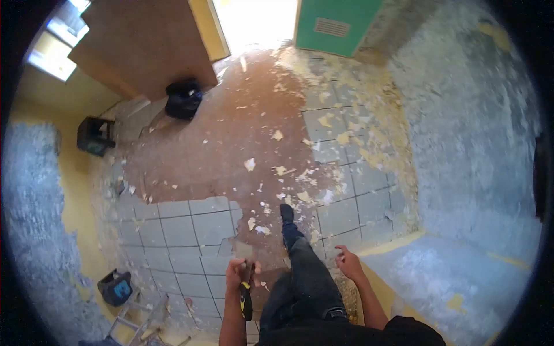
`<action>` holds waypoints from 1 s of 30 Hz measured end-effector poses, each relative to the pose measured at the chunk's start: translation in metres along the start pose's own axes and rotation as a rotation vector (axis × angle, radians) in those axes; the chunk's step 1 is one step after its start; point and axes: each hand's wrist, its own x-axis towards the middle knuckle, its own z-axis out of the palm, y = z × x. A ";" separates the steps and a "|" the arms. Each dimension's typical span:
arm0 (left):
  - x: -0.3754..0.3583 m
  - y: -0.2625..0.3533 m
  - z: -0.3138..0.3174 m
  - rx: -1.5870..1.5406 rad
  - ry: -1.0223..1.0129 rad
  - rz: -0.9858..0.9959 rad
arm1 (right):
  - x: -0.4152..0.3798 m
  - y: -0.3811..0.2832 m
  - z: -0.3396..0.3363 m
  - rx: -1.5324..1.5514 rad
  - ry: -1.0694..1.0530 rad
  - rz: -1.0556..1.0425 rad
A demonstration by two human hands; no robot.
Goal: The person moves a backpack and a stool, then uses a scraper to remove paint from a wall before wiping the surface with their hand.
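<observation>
My left hand (239, 271) grips a scraper (246, 277) with a black and yellow handle; its flat blade points forward over the floor. My right hand (348, 262) is empty, fingers spread, hanging beside my right thigh near the wall. My leg in dark trousers and a dark shoe (287, 213) steps forward onto the bare brown floor. Grey floor tiles (179, 230) lie just ahead of the scraper blade, to the left.
Paint flakes and debris litter the floor (277, 135). A black bag (183, 99) sits by a wooden door, a dark crate (95, 135) at the left wall, a small bag (115, 286) and a ladder (138, 323) at lower left. Scraped grey wall (473, 144) stands right; a green door (334, 26) is ahead.
</observation>
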 end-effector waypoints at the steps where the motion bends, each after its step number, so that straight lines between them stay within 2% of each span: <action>1: 0.005 0.023 -0.012 -0.020 0.000 -0.156 | 0.029 -0.018 0.010 -0.330 0.013 -0.122; 2: 0.015 0.049 -0.025 -0.046 -0.015 -0.304 | 0.059 -0.036 0.016 -0.025 -0.126 -0.162; 3: 0.029 0.069 0.006 0.190 0.144 -0.159 | 0.093 -0.061 0.025 0.196 -0.156 -0.053; 4: 0.035 0.088 0.003 0.168 0.175 -0.155 | 0.114 -0.081 0.037 0.411 -0.183 0.083; 5: 0.041 0.109 -0.003 0.053 0.173 -0.219 | 0.131 -0.100 0.044 0.394 -0.201 0.100; 6: 0.056 0.131 -0.009 -0.055 0.148 -0.270 | 0.158 -0.126 0.046 0.103 -0.205 -0.086; 7: 0.063 0.149 -0.015 -0.138 0.204 -0.218 | 0.184 -0.157 0.044 -0.190 -0.193 -0.278; 8: 0.072 0.170 -0.021 -0.151 0.186 -0.210 | 0.204 -0.187 0.046 -0.208 -0.181 -0.286; 10: 0.096 0.219 -0.038 -0.456 -0.161 -0.184 | 0.246 -0.257 0.055 0.128 -0.305 -0.082; 11: 0.111 0.236 -0.059 -0.442 -0.044 -0.104 | 0.266 -0.291 0.058 0.122 -0.312 -0.035; 14: 0.174 0.321 -0.089 -0.438 0.004 -0.103 | 0.351 -0.354 0.091 -0.053 -0.292 -0.084; 16: 0.223 0.378 -0.099 -0.390 0.115 -0.074 | 0.417 -0.376 0.127 -0.025 -0.335 -0.015; 18: 0.281 0.436 -0.112 -0.104 0.193 -0.063 | 0.515 -0.383 0.180 -0.178 0.011 -0.349; 19: 0.301 0.461 -0.116 -0.099 0.233 -0.092 | 0.543 -0.414 0.199 -0.043 -0.032 -0.281; 20: 0.323 0.474 -0.127 -0.113 0.260 -0.122 | 0.578 -0.443 0.214 -0.182 -0.131 -0.106; 21: 0.347 0.486 -0.136 -0.214 0.370 -0.100 | 0.618 -0.449 0.240 -0.178 -0.081 -0.247; 22: 0.369 0.499 -0.146 -0.308 0.483 -0.076 | 0.645 -0.495 0.250 -0.256 -0.153 -0.201; 23: 0.390 0.514 -0.157 -0.227 0.395 -0.123 | 0.684 -0.513 0.272 -0.289 -0.132 -0.257; 24: 0.415 0.530 -0.164 -0.229 0.410 -0.146 | 0.723 -0.532 0.292 -0.318 -0.085 -0.322; 26: 0.465 0.558 -0.177 -0.198 0.447 -0.207 | 0.786 -0.597 0.320 -0.263 -0.076 -0.313; 28: 0.520 0.585 -0.200 -0.102 0.398 -0.249 | 0.866 -0.648 0.358 -0.280 -0.011 -0.366; 30: 0.574 0.602 -0.227 -0.159 0.406 -0.268 | 0.927 -0.697 0.382 -0.277 0.042 -0.319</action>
